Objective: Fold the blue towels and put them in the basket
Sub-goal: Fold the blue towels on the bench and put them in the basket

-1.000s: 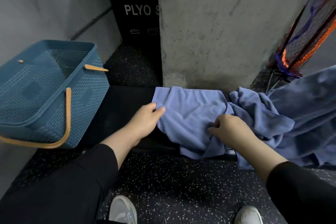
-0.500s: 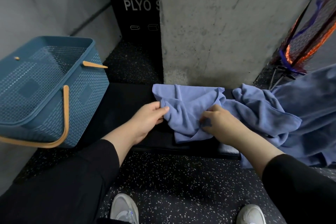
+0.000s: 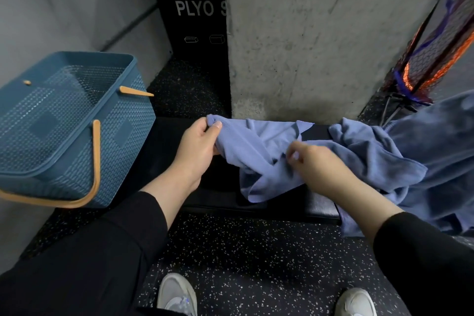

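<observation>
Both hands (image 3: 197,143) (image 3: 320,164) gripping towel (image 3: 256,143) (basket (image 3: 84,167) left, concrete pillar (image 3: 307,33) behind).

The towel (image 3: 256,151) is laid across the bench (image 3: 164,151), near its middle — drawn over the front edge. The basket (image 3: 64,120) is set at the left end. A pile of towels (image 3: 410,161) is heaped at the right end. The concrete pillar (image 3: 320,33) stands behind the bench — the net (image 3: 436,54) to its right.

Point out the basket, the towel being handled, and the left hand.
basket (image 3: 77,120): head view, mesh side wall.
towel (image 3: 256,146): head view, middle of cloth.
left hand (image 3: 197,146): head view, back of hand.
</observation>
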`<act>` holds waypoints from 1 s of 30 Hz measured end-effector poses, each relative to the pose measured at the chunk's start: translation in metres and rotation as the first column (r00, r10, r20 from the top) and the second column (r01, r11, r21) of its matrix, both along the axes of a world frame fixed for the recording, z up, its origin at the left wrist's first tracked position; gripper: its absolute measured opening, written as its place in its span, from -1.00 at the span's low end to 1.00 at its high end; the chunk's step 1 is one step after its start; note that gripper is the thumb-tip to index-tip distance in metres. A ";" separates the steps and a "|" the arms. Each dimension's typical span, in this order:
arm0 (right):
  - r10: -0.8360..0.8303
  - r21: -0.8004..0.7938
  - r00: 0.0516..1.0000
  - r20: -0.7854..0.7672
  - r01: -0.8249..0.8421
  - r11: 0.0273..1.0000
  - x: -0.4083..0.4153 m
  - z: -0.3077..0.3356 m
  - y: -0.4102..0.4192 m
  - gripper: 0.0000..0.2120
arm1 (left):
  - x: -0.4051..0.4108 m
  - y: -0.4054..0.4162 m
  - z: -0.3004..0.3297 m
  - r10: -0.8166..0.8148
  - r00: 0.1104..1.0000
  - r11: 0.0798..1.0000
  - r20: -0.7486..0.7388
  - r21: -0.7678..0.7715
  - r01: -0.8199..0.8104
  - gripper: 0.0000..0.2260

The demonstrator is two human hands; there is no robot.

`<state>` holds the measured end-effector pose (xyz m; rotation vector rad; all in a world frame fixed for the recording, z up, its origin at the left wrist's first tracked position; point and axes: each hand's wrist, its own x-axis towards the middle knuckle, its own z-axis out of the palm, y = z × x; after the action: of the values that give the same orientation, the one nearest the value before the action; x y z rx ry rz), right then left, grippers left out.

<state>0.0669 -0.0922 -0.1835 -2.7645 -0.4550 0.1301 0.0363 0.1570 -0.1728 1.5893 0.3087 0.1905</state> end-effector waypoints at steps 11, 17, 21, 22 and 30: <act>0.152 0.120 0.988 0.003 -0.151 0.981 -0.001 0.006 -0.005 -0.71 | 0.001 0.011 -0.010 -0.020 0.982 0.987 -0.190 -0.158 -0.011 -0.74; 0.120 -0.226 0.969 -0.216 -0.169 0.959 -0.029 -0.015 0.021 -0.49 | -0.006 0.007 -0.004 -0.298 0.934 0.914 -0.198 -0.341 0.220 -0.64; 0.192 -0.243 0.971 -0.140 -0.221 0.944 -0.035 -0.026 0.024 -0.60 | -0.007 0.007 0.005 -0.270 0.957 0.898 -0.106 -0.386 0.211 -0.60; 0.191 -0.242 0.975 -0.115 -0.214 0.946 -0.035 -0.027 0.024 -0.72 | -0.006 0.007 0.010 -0.224 0.972 0.890 -0.071 -0.421 0.175 -0.67; -0.042 0.038 0.995 -0.093 0.046 0.998 -0.007 -0.013 0.006 -0.85 | -0.014 0.021 -0.015 -0.366 0.896 0.880 -0.252 0.220 0.422 -0.90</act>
<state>0.0595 -0.0866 -0.1961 -2.7137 -0.3686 0.2346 0.0225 0.1779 -0.1876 1.9114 0.1085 -0.2623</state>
